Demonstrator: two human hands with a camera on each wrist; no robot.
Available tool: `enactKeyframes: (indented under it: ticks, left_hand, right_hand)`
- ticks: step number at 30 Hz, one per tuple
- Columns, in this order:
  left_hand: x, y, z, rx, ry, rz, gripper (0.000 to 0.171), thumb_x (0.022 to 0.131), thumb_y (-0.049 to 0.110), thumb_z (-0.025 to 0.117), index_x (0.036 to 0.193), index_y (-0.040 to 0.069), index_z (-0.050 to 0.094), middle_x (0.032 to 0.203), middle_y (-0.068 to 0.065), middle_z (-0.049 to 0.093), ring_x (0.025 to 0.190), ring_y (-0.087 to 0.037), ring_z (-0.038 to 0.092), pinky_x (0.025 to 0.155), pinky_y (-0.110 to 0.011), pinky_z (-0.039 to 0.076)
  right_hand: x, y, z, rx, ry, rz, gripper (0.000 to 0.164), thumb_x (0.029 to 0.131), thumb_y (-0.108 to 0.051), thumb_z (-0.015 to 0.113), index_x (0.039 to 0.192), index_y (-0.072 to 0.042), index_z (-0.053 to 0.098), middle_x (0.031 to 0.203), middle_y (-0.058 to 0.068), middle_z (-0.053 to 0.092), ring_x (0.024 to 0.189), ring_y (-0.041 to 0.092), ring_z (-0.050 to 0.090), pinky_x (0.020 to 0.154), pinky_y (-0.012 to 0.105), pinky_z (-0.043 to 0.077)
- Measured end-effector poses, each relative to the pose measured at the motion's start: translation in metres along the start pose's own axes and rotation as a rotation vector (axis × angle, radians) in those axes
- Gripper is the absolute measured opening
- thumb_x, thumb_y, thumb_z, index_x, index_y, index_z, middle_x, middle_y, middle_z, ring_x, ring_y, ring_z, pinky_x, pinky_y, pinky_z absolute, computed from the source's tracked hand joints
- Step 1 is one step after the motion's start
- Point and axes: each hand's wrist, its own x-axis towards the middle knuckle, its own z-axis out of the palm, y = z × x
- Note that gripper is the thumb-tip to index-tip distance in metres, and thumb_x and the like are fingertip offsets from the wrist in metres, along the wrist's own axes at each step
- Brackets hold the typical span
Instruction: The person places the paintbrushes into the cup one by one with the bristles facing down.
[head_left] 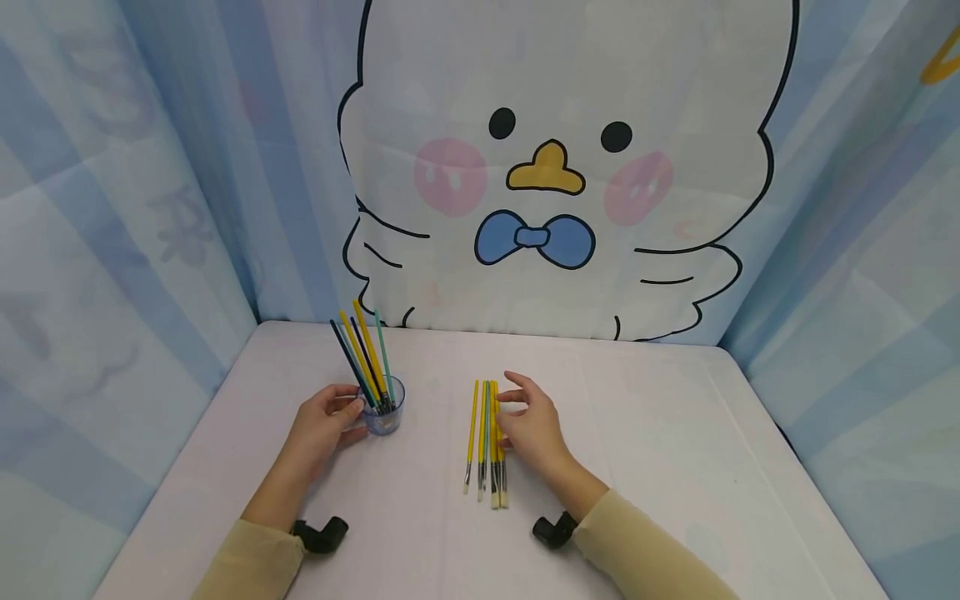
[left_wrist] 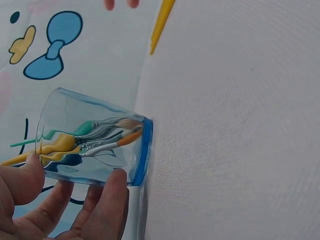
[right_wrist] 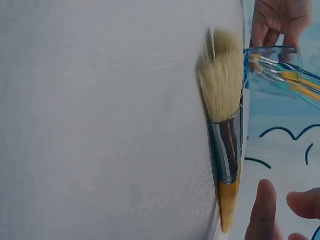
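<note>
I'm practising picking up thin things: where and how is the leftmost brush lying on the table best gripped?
Probably pinch the leftmost brush midway along its yellow handle, coming from above with a fingertip each side. It lies flat, bristles at the near end, and a narrow gap parts it from the other brushes.

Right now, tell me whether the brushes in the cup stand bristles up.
No, the brushes have bristles down near the blue base of the cup.

Smooth glossy cup (left_wrist: 80, 109), shiny metal ferrules (right_wrist: 226, 147)
</note>
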Motion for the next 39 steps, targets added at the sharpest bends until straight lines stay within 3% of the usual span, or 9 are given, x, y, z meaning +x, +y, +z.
enactKeyframes:
  ticks: [14, 28, 39]
  left_hand:
    - [0.001, -0.002, 0.0, 0.013, 0.012, -0.003, 0.041, 0.111, 0.018, 0.061, 0.149, 0.003, 0.053, 0.143, -0.024, 0.055, 0.121, -0.032, 0.067, 0.097, -0.037, 0.067]
    - [0.001, -0.002, -0.001, 0.002, 0.002, 0.003, 0.042, 0.111, 0.019, 0.06, 0.15, 0.002, 0.053, 0.143, -0.025, 0.055, 0.119, -0.028, 0.067, 0.098, -0.037, 0.066]
    - [0.003, -0.004, -0.001, -0.006, 0.002, -0.008, 0.043, 0.111, 0.02, 0.061, 0.15, 0.003, 0.053, 0.144, -0.024, 0.055, 0.121, -0.029, 0.067, 0.098, -0.037, 0.066]
  right_hand:
    - [0.005, 0.0, -0.005, -0.133, -0.009, 0.159, 0.079, 0.09, 0.0, 0.079, 0.16, -0.02, 0.049, 0.119, 0.012, 0.067, 0.075, 0.023, 0.071, 0.057, 0.032, 0.066]
    - [0.009, -0.002, -0.002, -0.301, -0.066, 0.168, 0.073, 0.084, 0.001, 0.085, 0.15, -0.011, 0.057, 0.091, 0.006, 0.065, 0.052, 0.016, 0.061, 0.048, 0.028, 0.061]
    - [0.012, -0.006, 0.002, -0.457, -0.094, 0.182, 0.073, 0.083, -0.001, 0.086, 0.15, -0.009, 0.058, 0.084, 0.005, 0.065, 0.051, 0.015, 0.062, 0.046, 0.022, 0.054]
